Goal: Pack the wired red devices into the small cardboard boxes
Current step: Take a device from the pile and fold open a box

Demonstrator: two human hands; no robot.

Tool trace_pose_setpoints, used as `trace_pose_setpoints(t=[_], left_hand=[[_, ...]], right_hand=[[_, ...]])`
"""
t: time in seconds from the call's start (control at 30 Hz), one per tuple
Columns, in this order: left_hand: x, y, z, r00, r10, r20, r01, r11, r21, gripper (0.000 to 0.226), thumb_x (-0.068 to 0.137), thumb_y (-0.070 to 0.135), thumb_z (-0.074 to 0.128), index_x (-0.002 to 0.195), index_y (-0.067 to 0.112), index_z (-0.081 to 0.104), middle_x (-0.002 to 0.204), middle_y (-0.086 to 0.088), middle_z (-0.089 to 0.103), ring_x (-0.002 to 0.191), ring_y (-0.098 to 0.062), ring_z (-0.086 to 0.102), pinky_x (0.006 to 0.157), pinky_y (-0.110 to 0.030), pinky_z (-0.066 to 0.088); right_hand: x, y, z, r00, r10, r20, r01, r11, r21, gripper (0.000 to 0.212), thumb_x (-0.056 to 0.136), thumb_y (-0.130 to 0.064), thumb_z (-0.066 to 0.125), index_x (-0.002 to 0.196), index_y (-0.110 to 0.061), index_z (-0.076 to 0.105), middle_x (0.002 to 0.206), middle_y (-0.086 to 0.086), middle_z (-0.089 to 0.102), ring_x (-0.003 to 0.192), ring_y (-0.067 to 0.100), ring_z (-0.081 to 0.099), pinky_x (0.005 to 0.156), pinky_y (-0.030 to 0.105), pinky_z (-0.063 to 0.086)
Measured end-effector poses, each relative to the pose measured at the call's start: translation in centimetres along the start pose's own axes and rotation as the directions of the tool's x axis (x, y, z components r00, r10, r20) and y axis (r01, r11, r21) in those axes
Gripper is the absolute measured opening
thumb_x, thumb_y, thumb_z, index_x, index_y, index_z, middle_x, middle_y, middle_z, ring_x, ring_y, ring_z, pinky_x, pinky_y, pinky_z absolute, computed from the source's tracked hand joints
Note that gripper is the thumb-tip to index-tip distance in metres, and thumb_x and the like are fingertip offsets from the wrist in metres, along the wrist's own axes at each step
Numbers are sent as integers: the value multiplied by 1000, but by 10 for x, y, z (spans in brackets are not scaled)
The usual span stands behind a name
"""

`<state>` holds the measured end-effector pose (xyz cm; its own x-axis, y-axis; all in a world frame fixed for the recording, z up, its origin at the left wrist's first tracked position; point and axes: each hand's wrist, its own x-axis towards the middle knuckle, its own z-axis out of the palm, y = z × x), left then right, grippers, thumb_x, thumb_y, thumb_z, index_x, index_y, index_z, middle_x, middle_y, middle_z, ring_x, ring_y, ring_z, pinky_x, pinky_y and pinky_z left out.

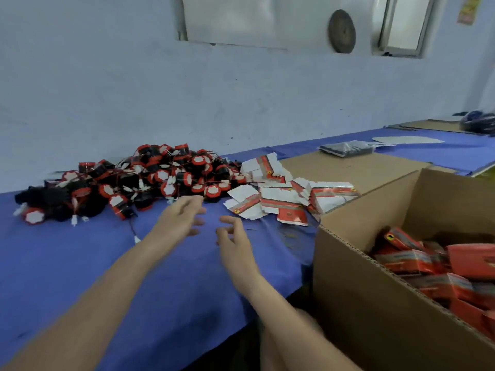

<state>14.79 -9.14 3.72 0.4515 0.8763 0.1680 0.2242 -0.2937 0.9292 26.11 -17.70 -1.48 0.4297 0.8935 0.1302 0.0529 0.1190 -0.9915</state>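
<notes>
A big heap of wired red and black devices [150,178] lies on the blue table cover [80,263] against the wall. To its right lie several flat, unfolded small cardboard boxes [284,199], white and red. My left hand [182,216] hovers just in front of the heap, fingers loosely spread, holding nothing. A little right of it and nearer to me, my right hand [235,242] is held over the cover with loosely curled fingers, also empty. Both hands are blurred by motion.
A large open brown carton [375,303] at the right holds several packed red boxes [428,266]. Behind it lies a flat cardboard sheet [353,167] with a dark packet [347,148] on it. A loose wire with a white plug [135,234] trails from the heap.
</notes>
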Motion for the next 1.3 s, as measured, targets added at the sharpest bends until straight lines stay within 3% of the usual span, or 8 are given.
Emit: trace_pose_setpoints(t=[0.13,0.27,0.53,0.73,0.93,1.07,1.17,1.3], left_hand=[[4,-78,-65,990,-11,-140,56,945,323,21,104,29,47,124,28,55,120,4,61,109,-17,60,78,-20,45],[-13,-136,-115,970,30,-241,143,733,665,32,101,17,53,131,6,58,128,-11,60,118,-34,56,97,-42,44],[-14,-161,-129,966,23,-256,149,763,630,30,101,19,52,128,9,61,124,-4,62,115,-25,56,99,-42,45],[-14,-167,-131,965,22,-261,164,725,669,30,99,27,51,125,18,61,124,4,58,119,-19,48,99,-34,39],[-17,-163,-129,956,14,-292,171,782,599,37,101,34,45,134,22,54,131,9,54,125,-14,46,103,-35,40],[-20,-149,-126,909,37,-415,123,927,354,32,99,44,44,130,36,53,128,22,58,119,5,51,93,-18,40],[-21,-130,-120,935,-60,-350,91,993,75,35,88,68,44,118,54,55,118,32,63,110,15,55,86,-15,42],[-19,-119,-114,951,-101,-293,65,989,-129,16,96,56,53,108,52,61,109,23,71,100,-1,68,93,-34,49]], right_hand=[[33,26,22,998,-67,14,69,958,-277,27,104,-19,42,128,-27,49,116,-2,53,81,8,55,72,33,52],[75,51,27,982,-186,17,142,683,-717,39,102,-21,47,141,-23,46,137,2,49,123,24,47,99,37,40],[156,71,-4,990,-142,-22,13,241,-970,62,104,-19,42,160,-16,16,167,17,11,155,34,3,124,50,2],[166,77,-11,985,-142,-102,-87,107,-990,35,105,-19,38,138,-13,49,137,12,54,132,37,44,121,53,16],[151,45,2,895,-441,-63,150,430,-890,35,109,-31,36,127,-18,62,115,6,68,106,31,60,96,43,44],[127,14,34,867,-458,-199,399,875,-274,28,109,-32,41,92,-25,62,81,-6,62,72,2,51,64,13,41],[105,12,67,976,-207,-65,215,963,163,33,108,-30,43,88,-23,68,88,1,69,77,11,63,73,24,57],[88,27,111,984,13,176,-49,979,200,29,108,-25,45,98,-24,73,95,0,74,89,15,70,69,27,60]])
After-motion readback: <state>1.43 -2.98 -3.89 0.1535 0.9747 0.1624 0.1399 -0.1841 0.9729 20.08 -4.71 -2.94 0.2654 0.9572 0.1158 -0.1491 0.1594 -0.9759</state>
